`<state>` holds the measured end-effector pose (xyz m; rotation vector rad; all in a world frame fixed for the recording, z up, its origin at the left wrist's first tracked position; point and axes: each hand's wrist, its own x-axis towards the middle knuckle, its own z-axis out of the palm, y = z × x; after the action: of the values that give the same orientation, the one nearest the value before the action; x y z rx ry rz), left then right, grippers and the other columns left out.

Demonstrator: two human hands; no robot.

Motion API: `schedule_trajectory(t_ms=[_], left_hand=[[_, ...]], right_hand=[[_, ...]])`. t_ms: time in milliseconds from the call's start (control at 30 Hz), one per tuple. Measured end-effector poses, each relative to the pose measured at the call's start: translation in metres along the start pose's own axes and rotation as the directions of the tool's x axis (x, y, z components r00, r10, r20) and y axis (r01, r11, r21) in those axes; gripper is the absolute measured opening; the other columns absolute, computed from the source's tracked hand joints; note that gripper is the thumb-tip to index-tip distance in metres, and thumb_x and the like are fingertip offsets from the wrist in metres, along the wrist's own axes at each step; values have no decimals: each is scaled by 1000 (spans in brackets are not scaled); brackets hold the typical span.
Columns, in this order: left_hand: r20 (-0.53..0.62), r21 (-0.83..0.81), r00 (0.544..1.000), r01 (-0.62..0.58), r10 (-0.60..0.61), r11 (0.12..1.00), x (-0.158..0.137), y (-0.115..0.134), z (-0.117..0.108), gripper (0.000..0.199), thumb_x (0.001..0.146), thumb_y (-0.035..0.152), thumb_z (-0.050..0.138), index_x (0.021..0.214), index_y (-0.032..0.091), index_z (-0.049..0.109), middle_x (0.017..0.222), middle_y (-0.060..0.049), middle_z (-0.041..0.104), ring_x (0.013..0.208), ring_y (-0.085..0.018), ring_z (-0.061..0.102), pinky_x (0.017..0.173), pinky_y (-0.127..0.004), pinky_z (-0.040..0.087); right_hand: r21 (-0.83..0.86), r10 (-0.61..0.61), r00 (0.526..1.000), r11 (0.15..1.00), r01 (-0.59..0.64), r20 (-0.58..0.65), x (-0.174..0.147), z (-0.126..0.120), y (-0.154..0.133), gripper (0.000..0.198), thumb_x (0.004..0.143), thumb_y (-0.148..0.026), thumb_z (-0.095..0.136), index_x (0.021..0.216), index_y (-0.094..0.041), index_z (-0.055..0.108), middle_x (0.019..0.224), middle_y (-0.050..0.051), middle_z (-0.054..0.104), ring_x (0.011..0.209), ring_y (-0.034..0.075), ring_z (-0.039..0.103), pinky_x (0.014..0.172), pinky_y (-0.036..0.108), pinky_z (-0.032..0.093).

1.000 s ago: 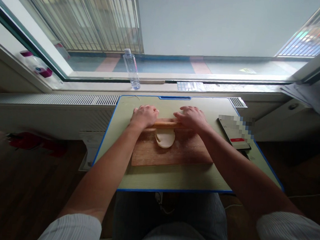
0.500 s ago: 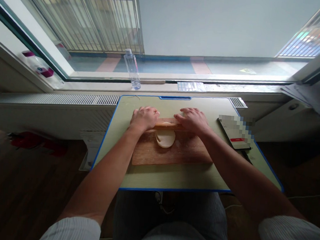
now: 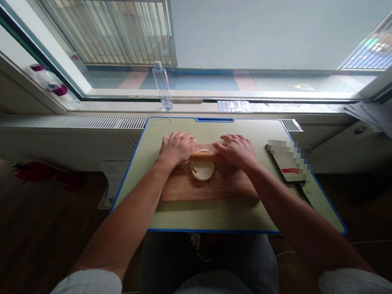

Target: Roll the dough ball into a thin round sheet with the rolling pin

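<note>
A round, flat piece of pale dough [image 3: 203, 171] lies on a brown wooden board [image 3: 212, 192]. Across its far part rests a wooden rolling pin [image 3: 204, 156], and a thin rim of dough shows beyond the pin. My left hand [image 3: 178, 146] is closed over the pin's left end, fingers curled. At the right end, my right hand [image 3: 237, 149] is wrapped over the pin in the same way. Both pin ends are hidden under my hands. A fold or crease marks the dough's left side.
The board lies on a small greenish table [image 3: 190, 217] with a blue edge. A phone [image 3: 285, 161] with a cable sits at its right side. Beyond, a clear bottle [image 3: 163, 87] stands on the windowsill [image 3: 189, 107], and a purple-capped bottle [image 3: 50, 81] leans farther left.
The rolling pin and both hands have shifted very slightly toward me over the dough. More of the dough's far rim shows behind the pin. Both hands keep their hold.
</note>
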<state>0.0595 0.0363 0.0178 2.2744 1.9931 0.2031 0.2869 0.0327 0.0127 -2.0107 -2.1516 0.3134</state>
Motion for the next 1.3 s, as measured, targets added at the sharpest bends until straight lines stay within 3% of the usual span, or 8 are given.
schedule_trajectory(t_ms=[967,1300], left_hand=[[-48,-24,999,8,-9,1000,-23,6,0,42,110,45,47,138,35,77,157,-6,69,143,-33,59,126,-53,39],[-63,-7,998,8,-9,1000,-30,8,0,41,111,46,48,136,34,78,152,-7,72,139,-33,60,123,-52,41]], right_hand=[[-53,-33,998,998,30,-60,-21,5,-2,58,109,-63,48,148,-28,72,159,6,68,147,33,55,126,50,38],[-86,-57,993,995,49,-99,-28,5,-3,51,110,-60,48,138,-28,76,152,6,73,141,32,59,123,49,39]])
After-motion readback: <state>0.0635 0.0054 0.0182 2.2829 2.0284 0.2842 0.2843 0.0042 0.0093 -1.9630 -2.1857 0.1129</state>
